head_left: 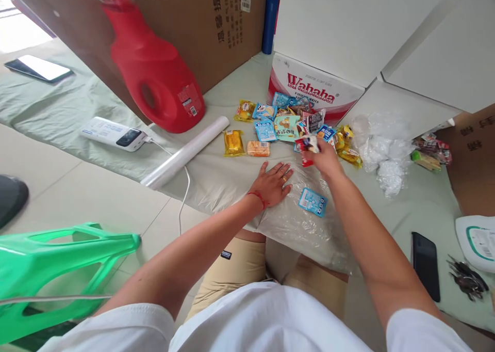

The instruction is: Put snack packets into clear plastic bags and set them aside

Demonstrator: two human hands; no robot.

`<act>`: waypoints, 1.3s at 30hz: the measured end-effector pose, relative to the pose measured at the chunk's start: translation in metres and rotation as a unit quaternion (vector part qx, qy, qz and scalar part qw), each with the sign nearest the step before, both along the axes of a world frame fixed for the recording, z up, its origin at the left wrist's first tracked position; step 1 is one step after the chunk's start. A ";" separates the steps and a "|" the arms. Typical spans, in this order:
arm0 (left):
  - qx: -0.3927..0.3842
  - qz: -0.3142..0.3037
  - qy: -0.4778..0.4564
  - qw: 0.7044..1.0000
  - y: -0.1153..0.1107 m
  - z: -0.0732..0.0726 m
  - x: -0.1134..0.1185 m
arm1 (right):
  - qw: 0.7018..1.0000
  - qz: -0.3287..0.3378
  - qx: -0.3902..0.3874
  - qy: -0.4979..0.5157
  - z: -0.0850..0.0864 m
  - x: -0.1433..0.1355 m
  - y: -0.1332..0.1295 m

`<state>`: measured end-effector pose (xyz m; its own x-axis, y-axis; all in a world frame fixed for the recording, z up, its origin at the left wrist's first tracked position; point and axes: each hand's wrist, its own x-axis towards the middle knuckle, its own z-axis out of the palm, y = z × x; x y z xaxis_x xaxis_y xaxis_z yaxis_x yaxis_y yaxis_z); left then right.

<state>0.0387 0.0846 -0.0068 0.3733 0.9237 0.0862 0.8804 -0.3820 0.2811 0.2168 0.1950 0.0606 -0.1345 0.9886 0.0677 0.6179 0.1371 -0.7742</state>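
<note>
Your right hand pinches red-and-white snack packet at near edge of snack pile; likely light, slick, crushable: hold by sealed end. Your left hand lies flat on clear plastic film, fingers spread.

Floor: pale tile, thin grout lines running slantwise. Green plastic stool at lower left. Low table under wrinkled, pale greenish cloth. Tall brown carton blocks the rear left; large white panels rise at rear right. Bright glare bleaches the upper-left corner.
</note>
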 end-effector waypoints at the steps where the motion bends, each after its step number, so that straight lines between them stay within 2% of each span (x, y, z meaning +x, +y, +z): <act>1: 0.002 0.000 -0.003 1.000 0.000 0.000 0.000 | 0.999 0.006 0.038 -0.006 0.007 0.018 -0.014; 3: 0.006 0.001 -0.010 1.000 0.000 -0.001 -0.001 | 0.996 0.028 0.071 -0.042 0.018 0.049 -0.046; 5: 0.011 0.001 -0.015 1.000 -0.001 -0.002 -0.001 | 0.989 0.087 0.083 -0.083 0.018 0.071 -0.078; 7: 0.017 0.002 -0.016 1.000 -0.001 -0.003 -0.001 | 0.972 0.132 0.128 -0.146 0.008 0.082 -0.106; 9: 0.024 0.002 -0.017 1.000 -0.001 -0.005 -0.001 | 0.947 0.150 0.168 -0.228 -0.009 0.084 -0.128; 11: 0.028 0.003 -0.016 0.999 0.000 -0.006 -0.001 | 0.922 0.166 0.168 -0.308 -0.025 0.082 -0.142; 13: 0.029 0.001 -0.015 0.999 -0.001 -0.007 -0.001 | 0.909 0.187 0.149 -0.342 -0.034 0.081 -0.150; 18: 0.033 -0.003 -0.008 0.999 -0.002 -0.006 -0.002 | 0.929 0.186 0.114 -0.299 -0.030 0.084 -0.150; 22: 0.033 0.001 -0.004 0.999 -0.002 -0.004 -0.001 | 0.920 0.169 0.052 -0.349 -0.029 0.080 -0.146; 25: 0.025 -0.003 -0.001 1.000 -0.002 -0.001 -0.001 | 0.920 0.167 0.050 -0.350 -0.030 0.080 -0.147; 28: 0.003 -0.010 -0.012 1.000 0.000 0.002 -0.004 | 0.934 0.161 0.108 -0.299 -0.020 0.090 -0.155; 31: -0.016 -0.007 -0.043 0.999 0.002 0.007 -0.012 | 0.951 0.110 0.202 -0.207 0.000 0.107 -0.179; 33: 0.020 0.011 -0.069 0.997 0.000 0.015 -0.020 | 0.952 0.080 0.250 -0.159 0.012 0.117 -0.204; 35: 0.104 0.014 -0.104 0.989 -0.007 0.024 -0.026 | 0.949 0.081 0.271 -0.138 0.013 0.123 -0.235; 37: 0.181 -0.060 -0.153 0.970 -0.022 0.033 -0.029 | 0.948 0.103 0.264 -0.145 0.004 0.124 -0.264; 39: 0.190 -0.202 -0.198 0.940 -0.044 0.037 -0.029 | 0.951 0.119 0.235 -0.164 -0.014 0.125 -0.287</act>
<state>0.0093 0.0408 0.0305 0.5566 0.5873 0.5875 0.4967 -0.8022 0.3314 0.3419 -0.0922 0.0465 -0.4405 0.7981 0.4110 0.7231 0.5868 -0.3644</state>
